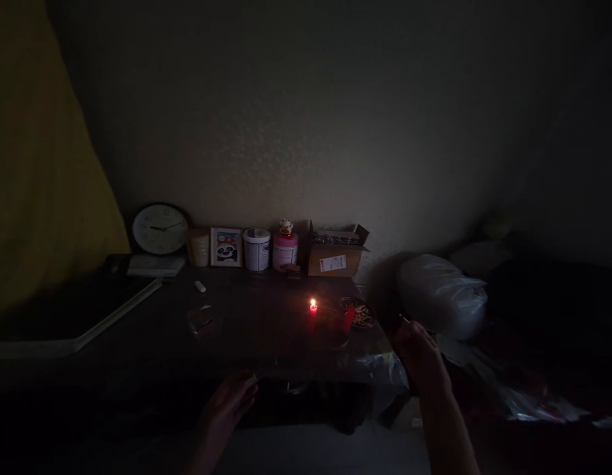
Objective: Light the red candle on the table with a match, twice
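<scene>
A lit red candle [312, 316] stands upright on the dark table, its small flame giving most of the light. To its right a second red candle-like piece [348, 319], without a flame, is beside a round dish of pale matchsticks [361, 315]. My right hand [421, 349], off the table's right edge, pinches a thin match [403, 318] with no flame on it. Low at the table's front edge, my left hand [231, 399] has its fingers closed around something small with a pale edge, too dark to make out. Both hands are apart from the candle.
Along the wall stand a clock [160, 228], a framed panda picture [226, 247], a white tin [257, 251], a pink-lidded tin [285, 253] and an open cardboard box [334, 258]. A small clear packet [203, 323] lies left. A white bag [440, 293] bulges at right.
</scene>
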The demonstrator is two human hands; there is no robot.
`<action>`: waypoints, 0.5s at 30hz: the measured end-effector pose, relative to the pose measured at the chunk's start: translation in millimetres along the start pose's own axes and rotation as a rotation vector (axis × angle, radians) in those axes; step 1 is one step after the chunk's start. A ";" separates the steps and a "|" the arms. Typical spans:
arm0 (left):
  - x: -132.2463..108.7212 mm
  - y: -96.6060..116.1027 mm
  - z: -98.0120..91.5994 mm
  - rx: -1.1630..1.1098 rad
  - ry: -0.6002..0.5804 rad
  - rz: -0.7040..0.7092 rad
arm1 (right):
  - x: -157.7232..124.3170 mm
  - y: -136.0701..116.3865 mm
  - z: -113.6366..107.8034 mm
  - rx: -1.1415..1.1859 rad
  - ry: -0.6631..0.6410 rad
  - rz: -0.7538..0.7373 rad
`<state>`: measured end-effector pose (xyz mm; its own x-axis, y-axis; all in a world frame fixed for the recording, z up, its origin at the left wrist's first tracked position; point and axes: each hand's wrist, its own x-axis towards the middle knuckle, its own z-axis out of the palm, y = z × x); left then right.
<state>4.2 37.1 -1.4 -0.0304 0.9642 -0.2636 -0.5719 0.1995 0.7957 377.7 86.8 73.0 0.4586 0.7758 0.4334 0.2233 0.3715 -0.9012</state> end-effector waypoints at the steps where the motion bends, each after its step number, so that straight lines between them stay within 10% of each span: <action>1: 0.8 -0.3 0.2 -0.001 0.001 -0.001 | 1.5 0.2 -1.4 -0.059 -0.017 0.015; 15: 4.7 -0.5 3.4 0.035 0.057 -0.110 | 44.2 56.4 37.2 -0.488 0.010 0.074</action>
<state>7.1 42.1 -1.2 -0.0163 0.9249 -0.3799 -0.5451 0.3103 0.7788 378.6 161.1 41.2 0.4958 0.7853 0.3708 0.5659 0.0318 -0.8239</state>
